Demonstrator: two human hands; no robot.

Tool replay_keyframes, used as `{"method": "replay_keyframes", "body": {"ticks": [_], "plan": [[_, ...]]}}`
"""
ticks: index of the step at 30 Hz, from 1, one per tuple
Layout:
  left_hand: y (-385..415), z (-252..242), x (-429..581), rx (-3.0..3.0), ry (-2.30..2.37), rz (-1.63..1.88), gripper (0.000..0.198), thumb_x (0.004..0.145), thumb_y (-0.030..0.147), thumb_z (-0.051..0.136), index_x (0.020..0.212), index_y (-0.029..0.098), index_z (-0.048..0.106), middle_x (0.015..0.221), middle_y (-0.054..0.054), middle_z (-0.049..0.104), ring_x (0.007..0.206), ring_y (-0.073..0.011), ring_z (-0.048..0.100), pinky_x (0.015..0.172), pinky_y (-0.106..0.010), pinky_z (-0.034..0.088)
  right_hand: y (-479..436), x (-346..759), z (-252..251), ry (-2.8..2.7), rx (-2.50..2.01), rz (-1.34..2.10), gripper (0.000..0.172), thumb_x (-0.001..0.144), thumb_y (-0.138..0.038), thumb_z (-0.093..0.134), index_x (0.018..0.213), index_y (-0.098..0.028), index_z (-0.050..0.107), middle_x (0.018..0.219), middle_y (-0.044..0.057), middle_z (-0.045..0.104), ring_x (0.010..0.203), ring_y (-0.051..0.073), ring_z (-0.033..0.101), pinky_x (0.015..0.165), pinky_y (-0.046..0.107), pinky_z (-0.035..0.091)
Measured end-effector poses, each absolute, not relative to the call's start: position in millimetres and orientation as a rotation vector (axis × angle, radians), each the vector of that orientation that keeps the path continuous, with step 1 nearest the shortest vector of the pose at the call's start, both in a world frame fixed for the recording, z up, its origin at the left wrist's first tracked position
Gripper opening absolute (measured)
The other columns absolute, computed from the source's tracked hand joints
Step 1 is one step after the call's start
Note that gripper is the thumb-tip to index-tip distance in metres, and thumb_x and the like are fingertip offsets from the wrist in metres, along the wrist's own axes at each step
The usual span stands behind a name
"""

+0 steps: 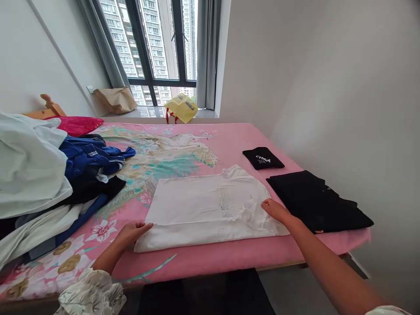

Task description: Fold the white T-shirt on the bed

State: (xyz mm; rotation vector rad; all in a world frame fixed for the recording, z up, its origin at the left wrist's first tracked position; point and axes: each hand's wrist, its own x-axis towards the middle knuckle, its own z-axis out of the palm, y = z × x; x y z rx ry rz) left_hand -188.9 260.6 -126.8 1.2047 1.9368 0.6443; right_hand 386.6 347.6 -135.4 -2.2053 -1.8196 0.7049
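A white T-shirt [193, 201] lies spread sideways on the bed, with faint printing on its front and its near edge folded over in a long strip. At the strip's left end, my left hand [133, 232] pinches the cloth between thumb and fingers. My right hand [276, 211] grips the fabric at the right end, near the bunched sleeve, with its fingertips closed. Just beyond my right hand is a folded black garment [315, 203]. Farther back rests a smaller folded black garment [263, 158] with white lettering.
The bed [229, 135] has a pink floral sheet. On its left is a heap of clothes with a white garment [29, 162] and a blue garment [88, 153]. A red pillow [78, 125] lies behind. A brown paper bag [116, 100] and a yellow bag [182, 108] are by the window.
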Motion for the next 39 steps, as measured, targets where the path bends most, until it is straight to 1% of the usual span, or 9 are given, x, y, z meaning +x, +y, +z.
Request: {"method": "replay_keyframes", "body": {"ticks": [4,12,17,21,24,28,34,36,39], "plan": [[252.2,-131.8,-180.4,1.192,1.957,0.682,0.051,0.058,0.064,0.061,0.074,0.016,0.063,0.068,-0.003,0.065,0.063,-0.0194,0.058,0.053,-0.026,0.039,349.6,377.8,-142.5,-1.841,-2.195,0.653,0.023,0.081,-0.037,0.044,0.075,-0.018,0.055,0.070,0.004,0.059,0.066,0.018,0.053,0.058,0.026,0.032],[240.5,-120.4,-159.2,1.473,2.210,0.818,0.042,0.080,0.060,0.039,0.094,0.024,0.057,0.076,0.001,0.065,0.072,-0.0182,0.061,0.063,-0.025,0.040,339.3,375.6,-132.2,-1.773,-2.052,0.185,0.035,0.092,-0.045,0.027,0.104,-0.018,0.048,0.080,0.005,0.059,0.067,0.019,0.053,0.061,0.028,0.030],[258.7,-126.6,-159.2,1.608,2.365,0.461,0.043,0.083,0.056,0.035,0.096,0.023,0.059,0.076,-0.004,0.066,0.072,-0.0232,0.062,0.062,-0.028,0.040,354.7,365.6,-141.9,-1.818,-2.159,0.186,0.031,0.092,-0.041,0.033,0.103,-0.019,0.052,0.080,0.006,0.062,0.068,0.019,0.056,0.060,0.028,0.032],[261.5,-131.9,-166.7,1.764,2.426,0.496,0.049,0.079,0.052,0.040,0.110,0.016,0.056,0.094,-0.011,0.067,0.090,-0.0274,0.061,0.077,-0.036,0.046,357.1,364.0,-146.7,-1.787,-2.158,0.135,0.033,0.088,-0.039,0.040,0.110,-0.018,0.052,0.105,0.011,0.061,0.094,0.024,0.056,0.074,0.032,0.039],[254.1,-130.6,-164.0,2.072,2.325,0.707,0.045,0.082,0.043,0.038,0.111,0.015,0.057,0.112,-0.014,0.063,0.108,-0.0272,0.056,0.098,-0.040,0.040,348.1,370.1,-139.6,-1.768,-1.993,0.035,0.038,0.088,-0.037,0.037,0.117,-0.016,0.049,0.117,0.013,0.055,0.108,0.025,0.049,0.091,0.037,0.037],[237.0,-140.4,-143.7,2.330,1.963,0.658,0.039,0.087,0.038,0.034,0.112,0.023,0.061,0.127,-0.006,0.059,0.123,-0.0226,0.048,0.107,-0.038,0.033,321.1,392.5,-133.5,-1.581,-1.825,0.244,0.036,0.082,-0.033,0.037,0.109,-0.015,0.053,0.108,0.012,0.059,0.102,0.024,0.053,0.092,0.036,0.040],[231.0,-168.8,-128.6,2.255,2.066,0.291,0.050,0.085,0.041,0.034,0.131,0.028,0.048,0.146,-0.007,0.038,0.136,-0.0302,0.030,0.107,-0.064,0.017,264.6,431.4,-150.1,-1.429,-1.871,0.404,0.036,0.075,-0.030,0.042,0.106,-0.017,0.054,0.099,0.008,0.063,0.095,0.020,0.057,0.087,0.033,0.045],[243.1,-164.0,-119.1,2.276,2.049,0.372,0.050,0.083,0.044,0.037,0.128,0.025,0.052,0.142,-0.009,0.043,0.135,-0.0320,0.032,0.106,-0.064,0.019,253.5,437.0,-155.8,-1.413,-1.869,0.468,0.039,0.072,-0.029,0.047,0.108,-0.017,0.054,0.102,0.007,0.063,0.096,0.020,0.057,0.088,0.034,0.044],[267.0,-143.9,-78.5,2.349,1.817,0.594,0.050,0.081,0.050,0.043,0.120,0.021,0.058,0.134,-0.012,0.052,0.130,-0.0299,0.041,0.106,-0.051,0.034,249.4,439.6,-159.9,-1.396,-1.833,0.579,0.041,0.069,-0.026,0.050,0.109,-0.018,0.054,0.104,0.007,0.063,0.095,0.020,0.058,0.087,0.034,0.046]]}}
